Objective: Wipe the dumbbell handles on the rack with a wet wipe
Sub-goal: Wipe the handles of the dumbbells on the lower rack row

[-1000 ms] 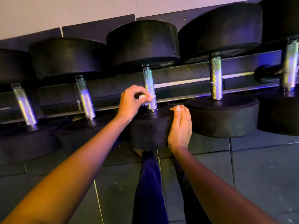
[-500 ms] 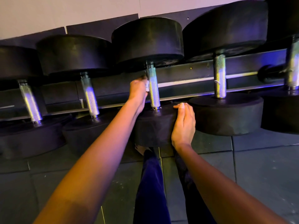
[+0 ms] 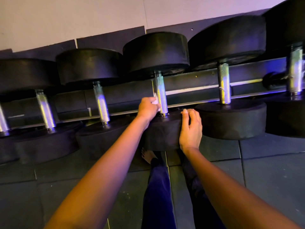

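A: While the left hand (image 3: 147, 107) has the wet wipe (image 3: 155, 101) bunched in curled fingers, where's it sitting exactly?

B: Pressed to the left side of the middle handle (image 3: 160, 93), low down, just above the near collar. Only a scrap of white shows past the knuckles. That dumbbell lies across the rack (image 3: 198, 81), far head up by the wall.

A: Right hand (image 3: 190, 128)?

B: Resting on the near head (image 3: 162, 134) of the same dumbbell. Fingers loose & lightly bent, index tip on the top face. Holding nothing, prob. just steadying.

A: What could go wrong?

B: Few things, imo. The wipe meets one side only, so the back & right of the bar could get missed unless the hand wraps round or twists. The knurling looks rough and could snag & shred a thin wipe, leaving bits in the grooves. Knuckles are also close to the collar, so a hard downstroke could bang them.

A: Dumbbell rolling?

B: Possible if the right hand shoves the head sideways. The next head along (image 3: 231, 119) sits just beside it, so fingers could get pinched betw. the two. And there's a bare foot (image 3: 146, 157) on the floor mats (image 3: 264, 179) right under that head, so a slip off the rack would be nasty.

A: Other handles?

B: Can't tell clean vs. not from here.
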A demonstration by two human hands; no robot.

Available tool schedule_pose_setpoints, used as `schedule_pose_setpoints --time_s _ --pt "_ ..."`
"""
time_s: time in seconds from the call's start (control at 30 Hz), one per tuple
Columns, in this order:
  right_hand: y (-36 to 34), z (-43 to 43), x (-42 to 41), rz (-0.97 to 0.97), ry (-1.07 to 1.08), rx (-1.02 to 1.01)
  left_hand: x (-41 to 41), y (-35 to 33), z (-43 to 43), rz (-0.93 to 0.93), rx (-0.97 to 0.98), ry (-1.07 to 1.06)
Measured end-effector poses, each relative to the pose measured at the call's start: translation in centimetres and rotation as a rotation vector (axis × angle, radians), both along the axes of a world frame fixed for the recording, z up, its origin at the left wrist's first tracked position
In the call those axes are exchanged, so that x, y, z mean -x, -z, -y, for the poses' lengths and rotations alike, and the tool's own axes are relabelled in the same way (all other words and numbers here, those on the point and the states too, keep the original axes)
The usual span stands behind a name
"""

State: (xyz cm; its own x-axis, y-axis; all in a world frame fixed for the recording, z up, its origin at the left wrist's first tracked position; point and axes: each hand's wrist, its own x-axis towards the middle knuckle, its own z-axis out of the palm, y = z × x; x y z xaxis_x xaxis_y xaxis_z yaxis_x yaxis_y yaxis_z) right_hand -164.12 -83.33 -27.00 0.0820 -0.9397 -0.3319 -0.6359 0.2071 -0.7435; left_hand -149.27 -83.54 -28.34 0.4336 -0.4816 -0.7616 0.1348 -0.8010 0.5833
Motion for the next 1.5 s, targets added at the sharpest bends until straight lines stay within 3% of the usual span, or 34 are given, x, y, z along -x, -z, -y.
schedule_pose_setpoints --time_s 0.13,0.27,0.43,0.67,0.9,1.03,1.13,1.2,1.27,1.33,1.4,1.5 --pt "-1.4 0.7 0.0 -0.038 -0.135 -0.095 0.6 -2.8 0.2 0.091 -0.057 -0.047" --pt "-5.2 0.9 1.5 -0.073 -0.239 -0.191 2.0 -7.3 0.5 -0.184 0.097 -0.265" --pt "-11.0 1.4 4.7 -0.105 -0.172 -0.263 3.6 -12.8 0.7 -0.289 0.208 -0.359" --pt "-15.9 4.7 7.7 -0.079 -0.042 -0.204 7.8 -17.5 2.7 -0.488 0.205 -0.332" --pt "-14.0 8.9 12.7 -0.019 -0.027 -0.180 13.2 -15.7 6.8 -0.473 0.164 -0.409" --pt "-10.5 11.6 16.3 -0.039 -0.151 -0.192 16.1 -12.9 9.9 -0.444 0.132 -0.588" --pt "-7.4 13.8 18.0 -0.023 -0.264 -0.183 17.8 -10.5 12.1 -0.400 0.214 -0.650" --pt "-5.7 14.6 18.8 -0.010 -0.346 -0.187 18.1 -8.9 12.4 -0.140 0.272 -0.372" --pt "-3.8 15.2 19.2 0.035 -0.394 -0.225 17.7 -6.6 12.8 0.194 0.321 0.100" --pt "-3.3 14.6 19.0 0.090 -0.400 -0.219 16.5 -6.2 13.1 0.393 0.357 0.634" --pt "-2.2 13.9 18.7 0.137 -0.335 -0.219 15.7 -5.3 13.6 0.398 0.341 1.012" --pt "-0.9 12.8 18.2 0.148 -0.254 -0.186 15.0 -3.5 14.7 0.427 0.310 1.358"
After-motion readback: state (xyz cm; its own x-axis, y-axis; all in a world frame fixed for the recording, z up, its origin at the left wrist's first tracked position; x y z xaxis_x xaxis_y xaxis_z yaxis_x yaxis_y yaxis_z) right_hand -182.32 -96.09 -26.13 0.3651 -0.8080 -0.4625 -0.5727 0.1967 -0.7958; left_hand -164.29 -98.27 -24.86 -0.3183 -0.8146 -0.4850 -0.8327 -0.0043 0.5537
